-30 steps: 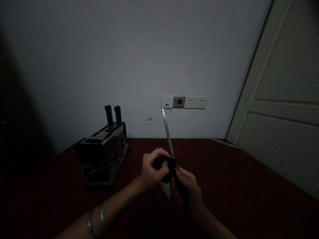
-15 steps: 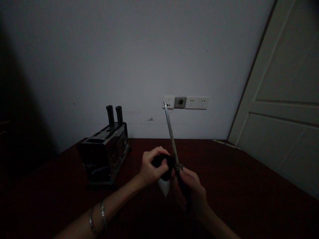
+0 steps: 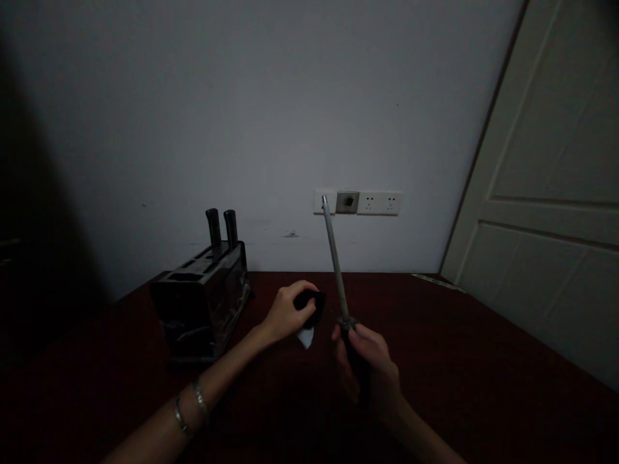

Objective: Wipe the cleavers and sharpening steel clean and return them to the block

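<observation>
My right hand (image 3: 374, 367) is wrapped round the black handle of a honing steel (image 3: 337, 264). Its long grey metal rod points up and leans slightly left, with a bright tip in front of the wall. To the left, my left hand (image 3: 287, 312) grips a dark, cloth-like piece (image 3: 316, 309) between thumb and fingers. A pale pointed corner hangs below that piece; its exact kind is hard to make out in the dim light. A gap separates the dark piece from the steel.
A dark knife block (image 3: 200, 303) stands on the left of the reddish-brown table (image 3: 449, 348). Two black knife handles (image 3: 221, 229) rise from its slots. Behind are the wall with sockets (image 3: 377, 203) and, on the right, a pale panelled door (image 3: 546, 212). A narrow strip (image 3: 438, 282) lies along the table's back edge.
My left hand has moved left and slightly up with the dark piece, away from the steel's guard. My right hand holds almost still; the rod's tip has shifted slightly right.
</observation>
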Action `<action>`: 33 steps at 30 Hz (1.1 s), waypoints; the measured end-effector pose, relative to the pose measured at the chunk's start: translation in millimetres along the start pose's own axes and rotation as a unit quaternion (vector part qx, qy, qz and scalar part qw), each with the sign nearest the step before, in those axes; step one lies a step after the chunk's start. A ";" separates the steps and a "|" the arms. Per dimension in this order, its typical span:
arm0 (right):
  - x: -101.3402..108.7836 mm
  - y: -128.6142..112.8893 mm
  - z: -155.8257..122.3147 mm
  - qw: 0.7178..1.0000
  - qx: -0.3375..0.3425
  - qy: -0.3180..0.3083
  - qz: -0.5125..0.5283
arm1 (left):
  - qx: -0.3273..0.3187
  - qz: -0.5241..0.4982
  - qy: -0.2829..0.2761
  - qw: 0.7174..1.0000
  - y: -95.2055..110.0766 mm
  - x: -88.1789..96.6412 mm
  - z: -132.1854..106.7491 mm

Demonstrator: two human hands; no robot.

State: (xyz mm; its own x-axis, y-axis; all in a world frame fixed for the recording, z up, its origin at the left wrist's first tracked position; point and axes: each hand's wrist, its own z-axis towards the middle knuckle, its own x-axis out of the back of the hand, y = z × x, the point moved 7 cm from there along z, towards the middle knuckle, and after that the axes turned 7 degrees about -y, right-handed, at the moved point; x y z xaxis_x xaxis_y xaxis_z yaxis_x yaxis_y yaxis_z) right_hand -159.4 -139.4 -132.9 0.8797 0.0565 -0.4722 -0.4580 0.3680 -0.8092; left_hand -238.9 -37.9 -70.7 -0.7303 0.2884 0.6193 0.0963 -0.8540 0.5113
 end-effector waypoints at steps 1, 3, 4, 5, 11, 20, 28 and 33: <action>-0.3 -0.6 0.0 1.000 -0.002 0.001 -0.002 | -0.008 -0.004 -0.049 0.999 -1.2 -9.7 -0.8; -1.0 -3.2 -0.2 1.000 0.004 0.003 -0.011 | -0.034 -0.014 -0.155 0.987 -0.4 -31.1 -5.9; -1.4 -4.9 -0.4 1.000 0.009 0.003 -0.018 | -0.048 -0.017 -0.206 0.977 0.8 -41.6 -10.0; -1.5 -6.4 -0.7 1.000 0.016 0.003 -0.025 | -0.060 -0.016 -0.254 0.965 2.0 -51.7 -14.6; -0.7 -7.7 -2.2 0.998 0.025 0.000 -0.060 | -0.062 0.042 -0.405 0.911 -2.4 -90.7 -36.5; 4.9 -9.7 -1.1 0.996 0.048 0.013 -0.076 | -0.064 0.034 -0.434 0.898 1.3 -94.0 -41.3; 2.7 -6.7 1.2 0.996 0.030 0.013 -0.080 | -0.049 -0.007 -0.356 0.933 5.2 -55.5 -18.9; 9.6 -0.6 8.7 0.998 -0.003 0.036 -0.049 | -0.123 0.040 -0.221 0.967 25.7 -15.6 -8.2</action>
State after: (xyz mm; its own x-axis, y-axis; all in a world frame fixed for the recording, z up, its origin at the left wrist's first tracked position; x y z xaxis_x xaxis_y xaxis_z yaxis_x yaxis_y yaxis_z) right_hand -149.6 -131.0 -133.9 0.9094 -0.0460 -0.4134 -0.3703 0.3633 -0.8549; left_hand -230.6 -67.9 -72.1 -0.3610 0.3279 0.8730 -0.0629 -0.9426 0.3281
